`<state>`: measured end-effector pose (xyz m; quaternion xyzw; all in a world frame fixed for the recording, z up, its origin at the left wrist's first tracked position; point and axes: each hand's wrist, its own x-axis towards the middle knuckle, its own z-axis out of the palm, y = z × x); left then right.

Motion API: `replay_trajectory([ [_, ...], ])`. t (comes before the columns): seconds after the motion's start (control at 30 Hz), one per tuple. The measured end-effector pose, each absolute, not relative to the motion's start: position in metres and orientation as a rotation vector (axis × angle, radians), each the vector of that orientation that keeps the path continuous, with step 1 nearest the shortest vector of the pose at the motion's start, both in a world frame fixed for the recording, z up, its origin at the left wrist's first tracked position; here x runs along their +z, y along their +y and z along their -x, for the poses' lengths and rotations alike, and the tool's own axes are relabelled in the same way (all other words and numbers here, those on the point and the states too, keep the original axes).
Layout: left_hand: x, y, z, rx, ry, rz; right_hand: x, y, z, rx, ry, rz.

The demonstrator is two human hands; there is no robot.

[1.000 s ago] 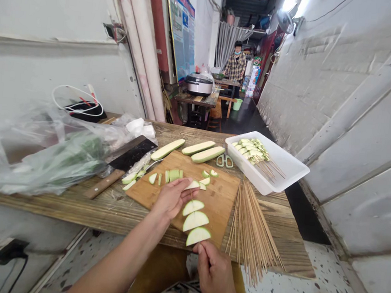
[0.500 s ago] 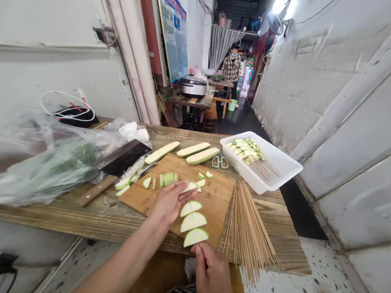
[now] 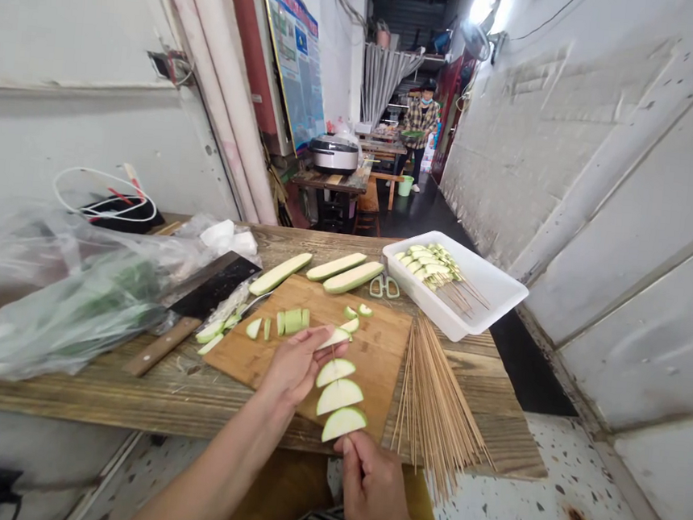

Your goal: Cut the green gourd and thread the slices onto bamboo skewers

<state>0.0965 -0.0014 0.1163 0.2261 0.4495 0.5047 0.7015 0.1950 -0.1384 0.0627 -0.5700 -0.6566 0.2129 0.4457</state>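
Two bare hands are busy over a rough, grainy wooden worktop (image 3: 188, 404). The left hand (image 3: 294, 365) is half closed, with its fingers (image 3: 318, 342) gripping a thin gourd slice (image 3: 333, 338) at the top of a bamboo skewer (image 3: 333, 354). The right hand (image 3: 372, 489) is closed in a tight pinch on the skewer's lower end, right under three half-moon gourd slices (image 3: 339, 397) with whitish flesh and smooth green edges. Those slices are sitting between the two hands, over the near edge of a scuffed wooden cutting board (image 3: 368, 359), and they're hiding most of the skewer.

Some chunky gourd pieces (image 3: 293, 320) are lying on the board, and three long peeled gourd lengths (image 3: 337, 269) are resting just beyond it. Left of the board there's a black-bladed cleaver (image 3: 214, 285) with a wooden handle, next to a crinkly clear plastic bag (image 3: 63, 308) of greens that are too blurry to make out. A fan of loose bamboo skewers (image 3: 436, 405) is spilling over the worktop's right edge. Upper right, a white plastic tray (image 3: 501, 294) is holding loaded skewers (image 3: 434, 266), with green-handled scissors (image 3: 384, 287) beside it. Way down the corridor, a person in a plaid shirt (image 3: 420, 121) is standing.
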Motion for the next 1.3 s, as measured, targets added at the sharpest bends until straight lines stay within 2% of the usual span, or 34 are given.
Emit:
replay_trajectory([
  [1.3, 0.103, -0.009, -0.104, 1.034, 1.033, -0.468, 0.059, -0.14, -0.193, 0.582, -1.594, 1.461],
])
